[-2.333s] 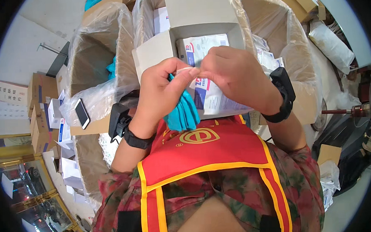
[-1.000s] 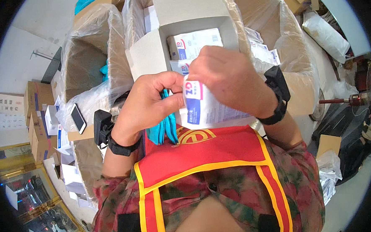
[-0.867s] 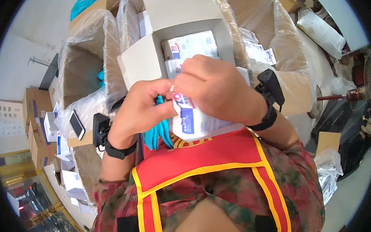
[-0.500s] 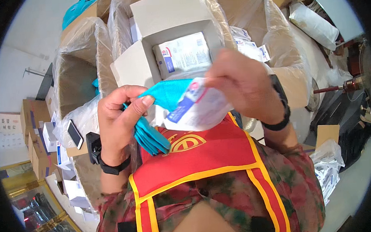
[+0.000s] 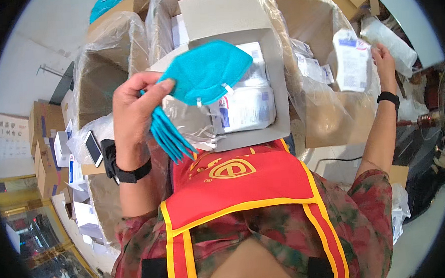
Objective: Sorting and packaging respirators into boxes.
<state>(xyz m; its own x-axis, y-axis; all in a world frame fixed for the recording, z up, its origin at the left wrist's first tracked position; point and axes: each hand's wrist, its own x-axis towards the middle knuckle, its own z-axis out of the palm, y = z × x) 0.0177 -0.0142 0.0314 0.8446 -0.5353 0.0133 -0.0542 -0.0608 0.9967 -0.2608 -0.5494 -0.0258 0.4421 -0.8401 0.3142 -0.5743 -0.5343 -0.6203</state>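
Observation:
My left hand (image 5: 139, 103) is closed on several teal folded face masks. One face mask (image 5: 206, 72) fans out flat to the right over the open carton, with small white tabs on its lower edge. The other masks (image 5: 169, 136) hang in a stack below my fingers. Far out to the right, my right hand (image 5: 385, 62) has its fingers at the edge of a white printed packet (image 5: 353, 61), which hangs above the plastic-lined box. A light grey carton (image 5: 221, 15) stands open before me, with white packets (image 5: 248, 110) inside, partly behind the mask.
A large plastic-lined box (image 5: 322, 30) at the right holds several white packets (image 5: 307, 66). Another lined box (image 5: 100, 70) stands at the left, with a phone (image 5: 93, 148) near it. Small cartons (image 5: 48, 123) are piled far left. A white roll (image 5: 388, 44) lies far right.
My right hand has swung from the masks to the far right with the white packet. The teal mask, partly covered by the packet before, now shows fully in my left hand.

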